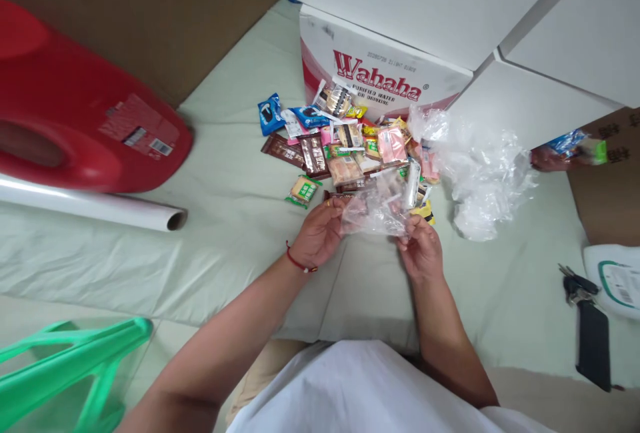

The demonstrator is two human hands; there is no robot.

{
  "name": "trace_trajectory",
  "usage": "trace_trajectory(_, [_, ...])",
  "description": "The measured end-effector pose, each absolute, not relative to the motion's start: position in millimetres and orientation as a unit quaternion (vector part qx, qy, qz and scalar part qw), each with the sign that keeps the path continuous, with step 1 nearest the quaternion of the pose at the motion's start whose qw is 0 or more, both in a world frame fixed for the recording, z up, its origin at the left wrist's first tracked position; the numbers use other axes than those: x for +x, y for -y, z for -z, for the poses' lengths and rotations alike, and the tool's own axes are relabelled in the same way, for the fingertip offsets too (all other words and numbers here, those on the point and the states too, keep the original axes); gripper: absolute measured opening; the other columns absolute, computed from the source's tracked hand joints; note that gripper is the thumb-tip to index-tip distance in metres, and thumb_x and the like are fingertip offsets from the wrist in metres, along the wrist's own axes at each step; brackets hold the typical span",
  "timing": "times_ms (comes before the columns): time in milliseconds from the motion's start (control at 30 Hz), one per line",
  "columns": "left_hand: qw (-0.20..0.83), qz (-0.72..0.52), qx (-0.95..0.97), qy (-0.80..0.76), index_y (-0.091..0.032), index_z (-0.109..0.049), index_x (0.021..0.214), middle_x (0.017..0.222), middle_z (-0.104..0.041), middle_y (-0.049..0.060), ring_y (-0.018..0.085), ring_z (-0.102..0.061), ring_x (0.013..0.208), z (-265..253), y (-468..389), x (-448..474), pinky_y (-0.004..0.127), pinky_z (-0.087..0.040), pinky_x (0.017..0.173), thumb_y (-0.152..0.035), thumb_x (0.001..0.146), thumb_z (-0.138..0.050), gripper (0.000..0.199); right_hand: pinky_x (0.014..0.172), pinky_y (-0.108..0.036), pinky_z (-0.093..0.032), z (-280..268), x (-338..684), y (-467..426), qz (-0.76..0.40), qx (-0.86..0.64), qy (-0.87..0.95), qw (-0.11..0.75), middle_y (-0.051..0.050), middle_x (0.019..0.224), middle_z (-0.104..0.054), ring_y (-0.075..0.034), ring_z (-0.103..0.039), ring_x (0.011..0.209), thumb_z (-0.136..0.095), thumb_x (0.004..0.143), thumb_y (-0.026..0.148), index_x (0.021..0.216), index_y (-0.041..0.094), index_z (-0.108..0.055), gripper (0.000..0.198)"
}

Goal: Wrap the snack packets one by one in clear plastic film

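My left hand (321, 231) and my right hand (421, 246) pinch a clear plastic bag (377, 214) by its two sides. The bag is stretched between them, and I cannot make out anything inside it. Just beyond it lies a heap of small wrapped snacks (345, 169), partly seen through the film. Brown packets (314, 155) and blue packets (271, 113) lie at the heap's left. A green-and-clear wrapped biscuit (303, 191) sits apart, near my left hand. To the right of the heap is a crumpled pile of clear plastic bags (483, 173).
Behind the heap stands a white and red Wahaha carton (380, 73). A red jug (90, 106) and a white roll (90, 206) lie left, above a green plastic stool (75, 366). At right are a black phone (593, 343), keys (577, 286) and a white container (615, 279).
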State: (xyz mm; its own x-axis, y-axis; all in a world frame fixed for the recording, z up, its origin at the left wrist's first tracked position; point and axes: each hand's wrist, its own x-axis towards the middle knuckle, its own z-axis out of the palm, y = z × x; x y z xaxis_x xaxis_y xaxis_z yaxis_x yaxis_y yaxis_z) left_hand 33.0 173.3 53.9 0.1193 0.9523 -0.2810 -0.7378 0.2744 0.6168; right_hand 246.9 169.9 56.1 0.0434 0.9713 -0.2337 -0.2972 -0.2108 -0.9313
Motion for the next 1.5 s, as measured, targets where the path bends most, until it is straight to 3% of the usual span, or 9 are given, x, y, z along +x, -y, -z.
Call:
trace_trajectory(133, [0.736,-0.573,0.169,-0.318,-0.017,-0.062,0.074,0.103,-0.068,0.004,0.017,-0.064,0.093,-56.8,-172.5,32.7,0.029,-0.053,0.078,-0.031,0.069,-0.085,0.027,0.065,-0.03,-0.055,-54.3,246.1,-167.1,-0.572,-0.497,0.387,0.525,-0.001,0.091,-0.066,-0.016,-0.061,0.075,-0.077,0.08,0.063,0.101,0.025,-0.068,0.044])
trace_trajectory(267, [0.754,-0.542,0.192,-0.318,-0.016,-0.063,0.07,0.111,-0.07,0.007,0.017,-0.064,0.093,-55.2,-167.6,39.7,0.03,-0.052,0.082,-0.03,0.066,-0.087,0.027,0.093,-0.038,-0.054,-51.9,240.4,-165.1,-0.489,-0.537,0.462,0.509,-0.007,0.123,-0.071,-0.024,-0.065,0.11,-0.086,0.074,0.058,0.135,0.027,-0.062,0.072])
trace_trajectory(533, [0.786,-0.513,0.188,-0.288,-0.016,-0.062,0.072,0.083,-0.061,-0.001,0.01,-0.055,0.071,-45.5,-166.1,46.1,0.024,-0.047,0.067,-0.026,0.068,-0.084,0.025,0.072,-0.027,-0.047,-48.8,241.0,-175.1,-0.501,-0.565,0.256,0.603,0.001,0.083,-0.071,-0.013,-0.058,0.072,-0.092,0.065,0.042,0.085,0.02,-0.072,0.036])
trace_trajectory(767, [0.774,-0.511,0.194,-0.318,-0.021,-0.063,0.098,0.104,-0.066,0.002,0.013,-0.06,0.08,-44.1,-163.9,49.5,0.027,-0.056,0.069,-0.056,0.076,-0.086,0.047,0.068,-0.024,-0.042,-48.0,248.2,-172.4,-0.426,-0.584,0.317,0.614,0.002,0.081,-0.068,-0.011,-0.053,0.07,-0.086,0.074,0.046,0.09,0.019,-0.072,0.034])
trace_trajectory(933, [0.715,-0.527,0.281,-0.364,-0.024,-0.061,0.116,0.122,-0.065,0.005,0.017,-0.066,0.094,-39.1,-162.9,54.6,0.03,-0.057,0.081,-0.047,0.055,-0.1,0.076,0.062,-0.024,-0.038,-48.7,248.9,-164.5,-0.393,-0.607,0.391,0.57,0.004,0.073,-0.063,-0.011,-0.049,0.063,-0.083,0.082,0.043,0.094,0.019,-0.073,0.029])
trace_trajectory(1033, [0.667,-0.517,0.316,-0.433,-0.021,-0.062,0.102,0.097,-0.068,0.001,0.011,-0.061,0.076,-39.3,-161.3,56.9,0.024,-0.052,0.069,-0.048,0.065,-0.093,0.055,0.063,-0.024,-0.04,-45.6,245.8,-161.7,-0.401,-0.597,0.429,0.546,0.003,0.075,-0.065,-0.011,-0.051,0.064,-0.082,0.081,0.043,0.095,0.02,-0.073,0.029])
trace_trajectory(1167, [0.635,-0.508,0.311,-0.492,-0.022,-0.052,0.083,0.055,-0.045,-0.01,0.007,-0.037,0.043,-44.9,-158.8,56.1,0.021,-0.03,0.042,-0.06,0.085,-0.071,0.042,0.064,-0.025,-0.043,-39.0,242.7,-162.7,-0.428,-0.59,0.446,0.52,0.002,0.077,-0.065,-0.011,-0.053,0.065,-0.08,0.083,0.043,0.096,0.019,-0.07,0.029])
trace_trajectory(1367, [0.611,-0.552,0.275,-0.497,-0.024,-0.046,0.079,0.051,-0.038,-0.013,0.005,-0.028,0.039,-51.4,-159.9,52.9,0.021,-0.019,0.039,-0.058,0.084,-0.073,0.044,0.081,-0.036,-0.052,-68.8,251.5,-145.2,-0.207,-0.54,0.654,0.487,-0.005,0.104,-0.066,-0.019,-0.062,0.088,-0.073,0.093,0.034,0.116,0.024,-0.068,0.025])
trace_trajectory(1500, [0.606,-0.559,0.267,-0.499,-0.024,-0.047,0.08,0.051,-0.039,-0.012,0.006,-0.027,0.041,-52.2,-160.7,52.4,0.022,-0.018,0.042,-0.056,0.086,-0.072,0.041,0.097,-0.046,-0.05,-90.8,243.9,-120.2,-0.099,-0.405,0.833,0.363,-0.01,0.118,-0.065,-0.027,-0.062,0.11,-0.08,0.09,0.032,0.128,0.027,-0.064,0.042])
